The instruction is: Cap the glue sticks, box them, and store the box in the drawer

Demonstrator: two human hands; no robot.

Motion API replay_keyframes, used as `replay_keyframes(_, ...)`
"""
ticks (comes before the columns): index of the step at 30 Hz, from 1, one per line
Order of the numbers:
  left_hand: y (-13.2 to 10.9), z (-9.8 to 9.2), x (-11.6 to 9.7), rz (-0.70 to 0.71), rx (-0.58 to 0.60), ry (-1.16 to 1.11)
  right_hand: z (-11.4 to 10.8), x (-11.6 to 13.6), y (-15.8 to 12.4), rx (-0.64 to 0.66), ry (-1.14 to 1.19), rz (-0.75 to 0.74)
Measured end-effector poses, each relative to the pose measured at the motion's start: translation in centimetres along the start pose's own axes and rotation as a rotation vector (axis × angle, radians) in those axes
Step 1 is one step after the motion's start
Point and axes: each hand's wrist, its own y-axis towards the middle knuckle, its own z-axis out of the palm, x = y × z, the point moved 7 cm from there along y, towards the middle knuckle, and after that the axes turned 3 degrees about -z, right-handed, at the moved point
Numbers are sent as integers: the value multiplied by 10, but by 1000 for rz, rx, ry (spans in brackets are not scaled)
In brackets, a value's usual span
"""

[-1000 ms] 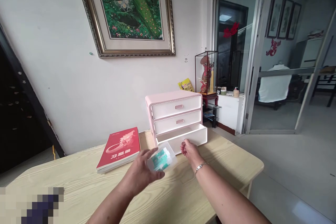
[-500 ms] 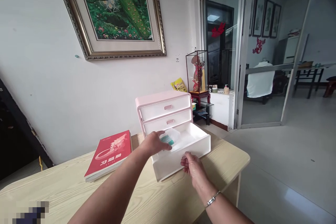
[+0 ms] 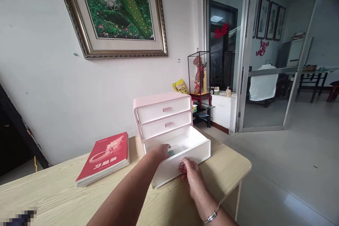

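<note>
**My left hand point(image 3: 160, 153) is in the open bottom drawer point(image 3: 192, 144)**

The bottom drawer of the pink chest of drawers point(image 3: 161, 104) is pulled far out. The top drawer point(image 3: 162, 110) and the middle drawer point(image 3: 165, 128) are shut. The chest sits on a light wood table point(image 3: 225, 169).

My left hand reaches over the front of the open drawer, and my fingers point down into it. Right by my fingers I can see a small bit of green point(image 3: 171, 153). That is all I can see of the green thing. My hand and the drawer front hide the rest. It is inside the drawer, near the front. I cannot tell if my left hand is holding it or has let it go.

My right hand point(image 3: 192, 176) is on the front of the drawer. Its fingers curl tight around the handle point(image 3: 184, 161), so this hand has a firm hold. A silver bracelet point(image 3: 213, 215) sits on my right wrist.

So far, the bottom drawer is open and my left hand and the green thing are at it. The drawer is not pushed back in. A red book point(image 3: 103, 159) lies flat on the table, to the left of the chest, and my hands are not on it.
</note>
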Motion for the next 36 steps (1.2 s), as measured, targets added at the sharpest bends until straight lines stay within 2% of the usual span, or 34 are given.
replay_keyframes(3, -3, -3, 2, 12, 32, -59, 0, 0, 0, -2, 19, 8)
replay_keyframes(7, -20, -31, 6, 28, -110, -191, 1, -2, -1, 20, 89, 36)
replay_keyframes(11, -64, -60, 22, 52, -296, -329, 3, -8, 0, 27, 140, 84)
replay_keyframes(14, -111, -71, 54, 87, -473, -482, 11, -12, 7, 57, 163, 124)
replay_keyframes(17, -154, -61, 106, 35, -578, -498, 26, -11, 24, 65, 163, 151)
replay_keyframes(21, -199, -32, 185, -84, -659, -470, 47, -7, 53, 17, 120, 175)
replay_keyframes(23, -214, -17, 218, -158, -662, -460, 59, -7, 66, 17, 108, 180)
replay_keyframes(25, -221, -5, 242, -228, -649, -492, 69, -7, 75, 15, 102, 182)
replay_keyframes(29, -222, 4, 265, -340, -622, -608, 87, -10, 87, 0, 97, 187)
replay_keyframes(36, -214, 5, 268, -336, -572, -738, 97, -14, 96, -49, 90, 204)
